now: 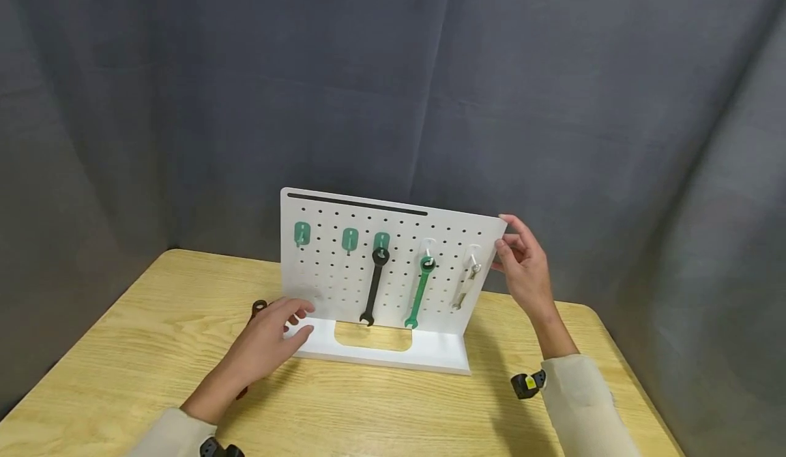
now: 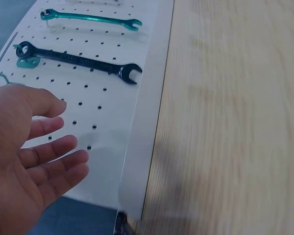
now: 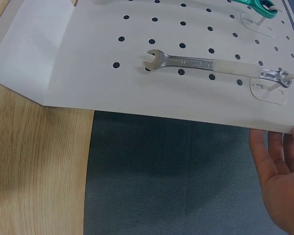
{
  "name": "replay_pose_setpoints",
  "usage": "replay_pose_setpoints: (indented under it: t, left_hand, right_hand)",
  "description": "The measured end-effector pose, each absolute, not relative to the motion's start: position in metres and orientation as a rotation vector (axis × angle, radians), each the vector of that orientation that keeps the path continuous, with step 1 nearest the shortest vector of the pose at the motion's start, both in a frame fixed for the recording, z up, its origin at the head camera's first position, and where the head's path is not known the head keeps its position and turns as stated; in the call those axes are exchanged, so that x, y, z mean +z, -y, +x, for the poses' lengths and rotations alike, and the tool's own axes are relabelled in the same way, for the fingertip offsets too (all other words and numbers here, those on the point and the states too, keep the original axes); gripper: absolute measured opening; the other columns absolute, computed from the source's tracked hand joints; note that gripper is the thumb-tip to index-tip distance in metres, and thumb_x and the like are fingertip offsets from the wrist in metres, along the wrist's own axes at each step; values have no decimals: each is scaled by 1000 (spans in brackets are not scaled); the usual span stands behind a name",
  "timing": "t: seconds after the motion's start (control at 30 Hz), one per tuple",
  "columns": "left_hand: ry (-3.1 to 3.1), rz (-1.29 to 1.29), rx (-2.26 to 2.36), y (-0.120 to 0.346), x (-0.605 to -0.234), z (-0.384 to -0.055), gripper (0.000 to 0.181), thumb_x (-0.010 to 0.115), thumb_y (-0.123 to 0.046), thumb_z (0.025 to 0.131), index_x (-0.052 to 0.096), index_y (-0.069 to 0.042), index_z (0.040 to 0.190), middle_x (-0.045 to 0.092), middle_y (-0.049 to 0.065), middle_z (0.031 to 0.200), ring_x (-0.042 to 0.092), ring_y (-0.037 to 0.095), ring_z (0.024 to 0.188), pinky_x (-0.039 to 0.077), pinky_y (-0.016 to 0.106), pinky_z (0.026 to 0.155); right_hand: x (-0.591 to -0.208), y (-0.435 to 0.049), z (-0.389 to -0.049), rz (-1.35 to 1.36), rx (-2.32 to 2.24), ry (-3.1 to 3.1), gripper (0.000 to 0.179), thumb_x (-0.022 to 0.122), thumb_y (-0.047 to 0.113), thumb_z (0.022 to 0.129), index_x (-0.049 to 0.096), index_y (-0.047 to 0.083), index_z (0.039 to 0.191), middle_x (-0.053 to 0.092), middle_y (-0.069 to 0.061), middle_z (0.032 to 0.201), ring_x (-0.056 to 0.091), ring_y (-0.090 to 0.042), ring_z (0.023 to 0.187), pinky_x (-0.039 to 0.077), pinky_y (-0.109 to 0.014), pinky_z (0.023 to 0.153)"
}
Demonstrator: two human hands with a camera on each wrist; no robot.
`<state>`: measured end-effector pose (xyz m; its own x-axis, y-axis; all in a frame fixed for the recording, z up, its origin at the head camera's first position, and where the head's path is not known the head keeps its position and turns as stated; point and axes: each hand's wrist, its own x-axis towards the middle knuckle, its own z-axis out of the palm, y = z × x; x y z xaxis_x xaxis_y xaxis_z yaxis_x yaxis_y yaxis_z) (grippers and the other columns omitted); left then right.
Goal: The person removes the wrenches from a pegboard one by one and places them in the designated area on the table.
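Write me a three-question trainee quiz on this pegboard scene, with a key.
1. Fill in: the ____ wrench hangs between the black wrench and the silver wrench.
2. True or false: the right hand grips a side edge of the pegboard.
3. How many green hooks carry no wrench?

Key: 1, green wrench; 2, true; 3, two.

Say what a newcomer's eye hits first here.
The white pegboard stands out mid-view against the dark grey curtain. On it hang a black wrench near the middle, a green wrench to its right and a silver wrench farthest right. The right grip holds the pegboard's right edge.
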<state>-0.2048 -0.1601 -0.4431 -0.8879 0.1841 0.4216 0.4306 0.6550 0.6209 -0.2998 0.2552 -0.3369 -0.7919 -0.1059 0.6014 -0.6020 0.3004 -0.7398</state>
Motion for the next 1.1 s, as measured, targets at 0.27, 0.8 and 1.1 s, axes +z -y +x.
replay_pose_setpoints:
  t: [0.27, 0.8, 1.1]
  left_hand:
    - [2478, -558, -1177, 136, -442, -215, 33, 74, -4, 93, 66, -4, 125, 67, 11, 113, 65, 29, 99, 56, 47, 84]
    - [2424, -674, -1365, 118, -441, -244, 41, 70, -4, 97, 60, -1, 136, 67, 16, 121, 65, 32, 108, 55, 49, 90]
    - [2389, -669, -1594, 93, -439, -254, 41, 68, -5, 98, 59, -2, 138, 66, 12, 123, 63, 28, 115, 53, 43, 95]
  right_hand:
    - [-327, -249, -287, 670, 1487, 2121, 46, 54, -7, 104, 47, 1, 149, 60, -32, 111, 67, -16, 94, 60, -27, 76]
    - [-341, -260, -306, 642, 1474, 2118, 47, 56, 0, 105, 50, 11, 151, 63, -24, 112, 68, -13, 95, 61, -28, 76]
    - [-342, -258, -305, 657, 1494, 2110, 47, 56, -1, 105, 50, 9, 150, 63, -26, 113, 68, -14, 94, 61, -31, 76]
